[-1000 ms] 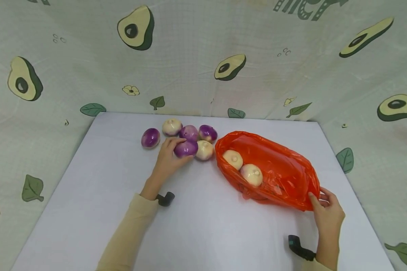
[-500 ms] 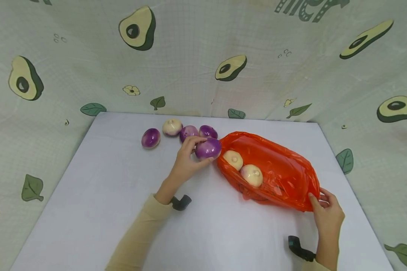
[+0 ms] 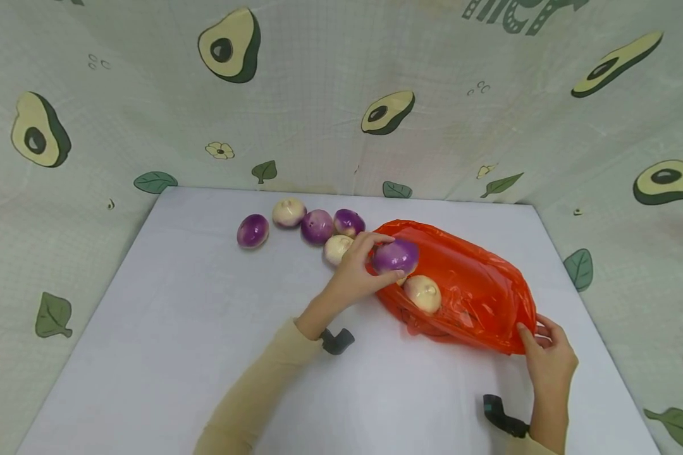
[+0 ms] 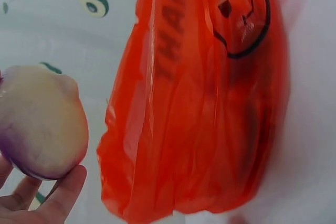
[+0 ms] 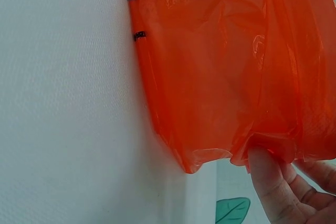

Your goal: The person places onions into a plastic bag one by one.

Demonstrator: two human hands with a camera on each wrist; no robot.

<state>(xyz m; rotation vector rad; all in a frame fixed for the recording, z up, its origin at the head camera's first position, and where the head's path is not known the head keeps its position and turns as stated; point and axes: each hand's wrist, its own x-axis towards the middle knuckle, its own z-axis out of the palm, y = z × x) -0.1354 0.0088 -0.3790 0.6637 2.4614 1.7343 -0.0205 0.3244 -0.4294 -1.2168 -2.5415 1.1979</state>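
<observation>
A purple-and-white onion (image 3: 395, 256) is gripped between the fingers and thumb of my left hand (image 3: 350, 275), over the left end of an open red plastic bag (image 3: 472, 278). The left wrist view shows the cream underside of that onion (image 4: 44, 121), apart from the bag's rim. Inside the bag lies a pale onion (image 3: 423, 294); another beside it is mostly hidden behind my left hand and the held onion. My right hand (image 3: 551, 357) pinches the bag's right-hand rim. In the right wrist view its thumb (image 5: 268, 182) presses into the folded plastic.
Left of the bag, several onions sit on the white table (image 3: 148, 328): a pale onion (image 3: 337, 249) partly behind my left hand, a purple onion (image 3: 253, 231) farthest left, others between. A cloth with printed avocados (image 3: 387, 114) hangs behind the table.
My left hand has carried the purple onion rightward from the group on the table to over the bag's opening. The right hand and bag have hardly moved.
</observation>
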